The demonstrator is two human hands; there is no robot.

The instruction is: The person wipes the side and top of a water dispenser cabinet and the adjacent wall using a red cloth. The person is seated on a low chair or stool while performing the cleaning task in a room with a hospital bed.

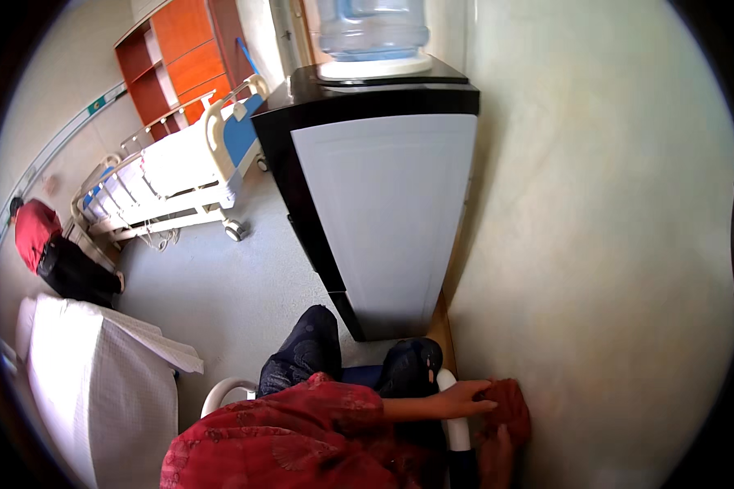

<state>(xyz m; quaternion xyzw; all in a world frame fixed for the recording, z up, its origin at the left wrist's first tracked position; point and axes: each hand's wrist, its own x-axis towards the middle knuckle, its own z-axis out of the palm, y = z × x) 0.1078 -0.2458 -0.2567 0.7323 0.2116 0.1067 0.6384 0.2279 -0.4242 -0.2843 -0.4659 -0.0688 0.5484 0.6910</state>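
My left hand (463, 400) reaches across the white armrest (457, 428) on the right, its thumb and fingers at the edge of a bunched red cloth (514, 406) beside the wall. Whether those fingers pinch it is unclear. Below, my right hand (496, 449) grips the lower part of the same cloth, partly in shadow. Whether the cloth is loose or part of a garment cannot be told. The red patterned shirt and dark trousers are mine; I sit between two armrests.
A water dispenser (385, 214) bearing a large bottle (373, 30) stands ahead against the wall (587, 214). A hospital bed (177, 159) and an orange cabinet (189, 49) are farther back. At left, a person in red (37, 235) bends near a bed with a white cover (110, 379).
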